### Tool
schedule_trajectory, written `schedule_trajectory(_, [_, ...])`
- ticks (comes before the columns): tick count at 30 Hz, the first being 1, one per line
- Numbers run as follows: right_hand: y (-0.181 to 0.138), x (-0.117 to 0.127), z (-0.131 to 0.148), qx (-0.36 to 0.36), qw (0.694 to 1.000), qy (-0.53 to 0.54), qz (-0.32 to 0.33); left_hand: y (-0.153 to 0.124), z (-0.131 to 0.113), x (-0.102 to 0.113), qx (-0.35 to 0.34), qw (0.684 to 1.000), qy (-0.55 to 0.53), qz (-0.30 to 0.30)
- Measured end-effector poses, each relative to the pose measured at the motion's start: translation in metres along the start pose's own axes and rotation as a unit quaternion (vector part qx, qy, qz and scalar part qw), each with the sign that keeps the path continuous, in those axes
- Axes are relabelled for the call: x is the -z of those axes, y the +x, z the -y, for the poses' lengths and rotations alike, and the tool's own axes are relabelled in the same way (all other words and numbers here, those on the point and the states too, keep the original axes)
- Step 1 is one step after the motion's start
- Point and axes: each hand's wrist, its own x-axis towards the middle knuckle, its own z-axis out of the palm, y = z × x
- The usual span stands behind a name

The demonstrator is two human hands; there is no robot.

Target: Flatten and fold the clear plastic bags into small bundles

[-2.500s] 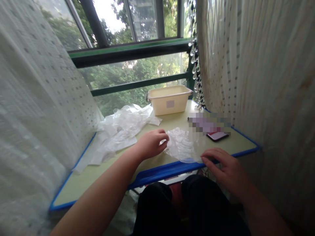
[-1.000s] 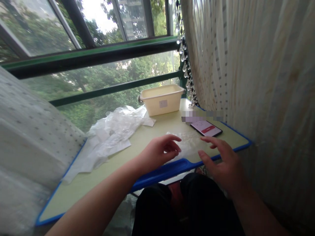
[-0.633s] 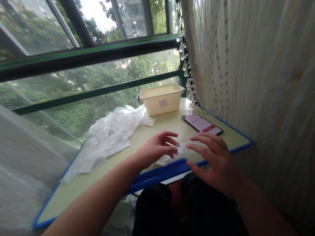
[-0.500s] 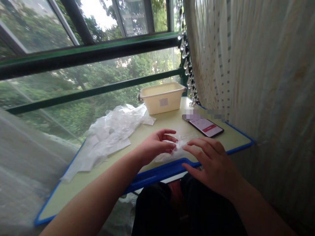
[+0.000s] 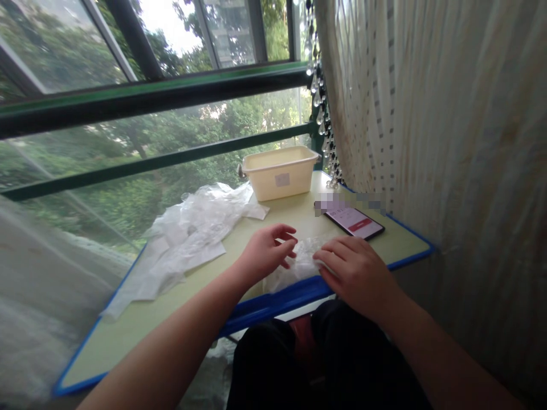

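A small crumpled clear plastic bag (image 5: 299, 263) lies near the front edge of the pale green table (image 5: 265, 219). My left hand (image 5: 267, 250) rests at its left side, fingers curled over the plastic. My right hand (image 5: 352, 270) lies on its right side, fingers bent and pressing the plastic toward the left hand. The bag is bunched between both hands and partly hidden by them.
A heap of clear plastic bags (image 5: 192, 228) lies on the table's left half. A cream plastic tub (image 5: 280, 171) stands at the back by the window. A phone (image 5: 354, 221) with a lit screen lies at the right. Curtains hang on both sides.
The plastic bag lay spread flat between my hands; both hands have come together and gathered it into a small bunch. The left curtain has swung out of view.
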Motion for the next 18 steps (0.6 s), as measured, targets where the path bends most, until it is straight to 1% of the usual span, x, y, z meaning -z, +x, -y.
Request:
schedule_trajectory(1, [0.0,0.001,0.0,-0.001,1.0,0.001,0.007,-0.002,-0.001,0.002,-0.044,0.997,0.056,-0.03])
schedule_trajectory(2, [0.001,0.001,0.0,-0.002,1.0,0.002,0.014,-0.004,-0.003,0.005,-0.091,0.988,0.117,-0.048])
schedule_trajectory(3, [0.001,0.002,0.0,-0.004,1.0,0.002,0.021,-0.008,-0.006,0.008,-0.14,0.972,0.182,-0.057])
schedule_trajectory(4, [0.002,0.003,0.0,-0.005,1.0,0.005,0.027,-0.013,-0.01,0.011,-0.184,0.952,0.24,-0.042])
schedule_trajectory(6, [0.004,0.006,0.0,-0.005,0.999,0.017,0.041,-0.022,-0.017,0.017,-0.233,0.916,0.32,0.055])
schedule_trajectory(7, [0.005,0.007,0.0,-0.005,0.998,0.029,0.048,-0.026,-0.02,0.019,-0.247,0.9,0.349,0.09])
schedule_trajectory(9, [0.008,0.009,-0.001,-0.001,0.996,0.06,0.067,-0.03,-0.022,0.021,-0.242,0.881,0.388,0.12])
schedule_trajectory(11, [0.009,0.011,-0.004,0.006,0.992,0.099,0.083,-0.029,-0.02,0.021,-0.223,0.883,0.393,0.128])
schedule_trajectory(14, [0.008,0.016,-0.011,0.012,0.981,0.171,0.094,-0.023,-0.015,0.022,-0.189,0.91,0.34,0.145])
schedule_trajectory(16, [0.005,0.018,-0.016,-0.007,0.974,0.211,0.085,-0.02,-0.013,0.024,-0.153,0.929,0.295,0.159])
schedule_trajectory(18, [0.001,0.018,-0.021,-0.04,0.97,0.231,0.069,-0.018,-0.013,0.026,-0.102,0.944,0.256,0.183])
